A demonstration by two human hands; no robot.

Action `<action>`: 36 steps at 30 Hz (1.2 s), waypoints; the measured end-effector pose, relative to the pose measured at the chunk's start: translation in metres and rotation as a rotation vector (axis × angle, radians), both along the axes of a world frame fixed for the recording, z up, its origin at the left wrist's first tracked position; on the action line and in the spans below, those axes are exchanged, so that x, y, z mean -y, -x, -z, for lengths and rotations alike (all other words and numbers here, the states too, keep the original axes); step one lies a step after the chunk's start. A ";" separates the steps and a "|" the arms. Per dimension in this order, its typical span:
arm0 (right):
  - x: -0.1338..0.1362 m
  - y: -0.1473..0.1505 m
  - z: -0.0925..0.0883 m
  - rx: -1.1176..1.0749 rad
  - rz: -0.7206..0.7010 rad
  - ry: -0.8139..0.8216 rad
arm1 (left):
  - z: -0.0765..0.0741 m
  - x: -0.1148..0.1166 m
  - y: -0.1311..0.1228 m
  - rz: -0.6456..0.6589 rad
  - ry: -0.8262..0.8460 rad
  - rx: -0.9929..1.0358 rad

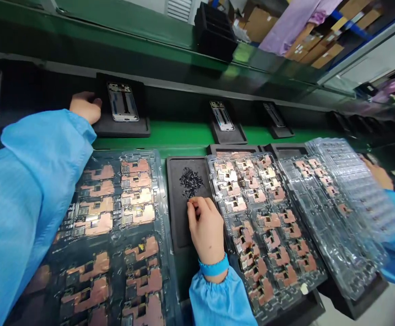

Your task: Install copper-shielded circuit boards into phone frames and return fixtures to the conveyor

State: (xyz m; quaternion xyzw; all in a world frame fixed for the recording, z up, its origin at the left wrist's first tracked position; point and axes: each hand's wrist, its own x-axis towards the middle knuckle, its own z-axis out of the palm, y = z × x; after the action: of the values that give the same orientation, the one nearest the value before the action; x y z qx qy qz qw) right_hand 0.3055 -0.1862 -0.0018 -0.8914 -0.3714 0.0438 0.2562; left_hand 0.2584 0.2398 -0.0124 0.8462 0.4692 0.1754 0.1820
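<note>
My left hand (85,105) reaches forward in a blue sleeve and grips the left edge of a black carrier block (122,127) that holds a phone frame (122,102) on the belt. My right hand (206,228) rests on a black flat tray (180,217), fingers curled in a pinch at the near edge of a small heap of tiny dark parts (190,181). What the pinch holds is too small to see. Clear blister trays of copper-coloured circuit boards lie to its left (116,213) and right (258,217).
Further carrier blocks with phone frames (223,117) ride the green belt (184,133). A stack of clear trays (347,199) lies at the right, beside another person's blue-sleeved hand (381,174). Black trays (214,31) and cardboard boxes stand on the far shelf.
</note>
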 end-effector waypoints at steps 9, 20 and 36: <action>-0.004 -0.015 0.017 0.254 -0.089 -0.026 | -0.027 0.010 0.047 0.010 -0.079 -0.354; -0.013 -0.015 0.021 0.323 -0.041 0.017 | -0.036 0.002 0.148 -0.113 -0.173 -0.676; -0.019 0.001 0.016 0.361 0.049 0.244 | -0.054 0.026 0.163 0.120 -0.116 -0.555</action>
State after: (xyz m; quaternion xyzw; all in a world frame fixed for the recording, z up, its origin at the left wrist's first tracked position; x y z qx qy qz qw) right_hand 0.3043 -0.1671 -0.0174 -0.9179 -0.3815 -0.0780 0.0767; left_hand 0.0953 0.2140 0.0413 0.8971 0.4391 -0.0474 0.0080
